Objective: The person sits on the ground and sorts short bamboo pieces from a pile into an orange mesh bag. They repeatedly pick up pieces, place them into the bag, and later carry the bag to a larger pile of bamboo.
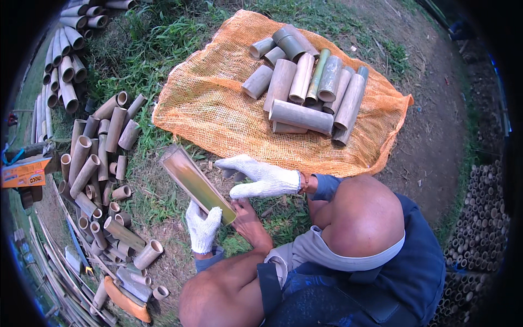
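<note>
A split bamboo piece [188, 177], hollow side up with a greenish lower end, lies slanted in front of me. My left hand [204, 228], in a white knitted glove, grips its near left edge, the thumb over the rim. To the right of the piece, my right hand [262, 177], gloved too, holds nothing. Its fingers stretch leftward toward the bamboo, with the thumb apart. Whether the fingertips touch the bamboo is unclear. My bare foot [251, 224] rests beside the bamboo's lower end, between my bent knees.
An orange mesh sack [204, 117] is spread ahead, bearing several cut bamboo tubes [299, 117]. More bamboo tubes [114, 128] are heaped on the left, near an orange curved object [126, 301]. Long bamboo poles [66, 68] lie far left. Stacked bamboo [476, 218] stands at right.
</note>
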{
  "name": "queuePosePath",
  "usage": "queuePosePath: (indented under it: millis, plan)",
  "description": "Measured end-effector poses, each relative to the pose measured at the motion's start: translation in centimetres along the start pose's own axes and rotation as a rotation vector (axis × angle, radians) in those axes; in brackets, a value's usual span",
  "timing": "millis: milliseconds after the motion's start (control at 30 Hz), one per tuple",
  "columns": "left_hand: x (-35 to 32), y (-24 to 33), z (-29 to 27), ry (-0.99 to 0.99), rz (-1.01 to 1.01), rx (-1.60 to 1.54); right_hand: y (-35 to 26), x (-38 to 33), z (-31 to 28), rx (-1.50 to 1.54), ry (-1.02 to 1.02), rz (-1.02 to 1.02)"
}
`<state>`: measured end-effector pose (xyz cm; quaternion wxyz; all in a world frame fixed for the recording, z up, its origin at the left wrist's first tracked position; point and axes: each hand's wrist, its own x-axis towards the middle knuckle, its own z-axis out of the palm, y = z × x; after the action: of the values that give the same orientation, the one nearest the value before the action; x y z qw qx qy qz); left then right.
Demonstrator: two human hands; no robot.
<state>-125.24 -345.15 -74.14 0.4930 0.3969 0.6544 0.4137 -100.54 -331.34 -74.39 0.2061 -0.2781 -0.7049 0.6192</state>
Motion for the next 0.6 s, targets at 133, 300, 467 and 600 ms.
queuePosePath:
  millis: [133,300,467,600]
  plan:
    - [3.0,2.7,6.4,-0.196,0.097,0.077,0.0,-0.7,-1.7,0.293,0.206,0.236]
    - [3.9,-2.1,-2.8,0.456,0.132,0.278,2.0,-3.2,-11.9,0.223,0.696,0.250]
    - [1.2,-9.0,-18.4,1.093,-0.048,0.995,4.2,-2.9,-22.3,-0.807,0.965,0.277]
    - [1.2,-11.6,-26.4,1.153,-0.209,1.153,6.9,-1.7,-21.9,-1.352,0.635,0.527]
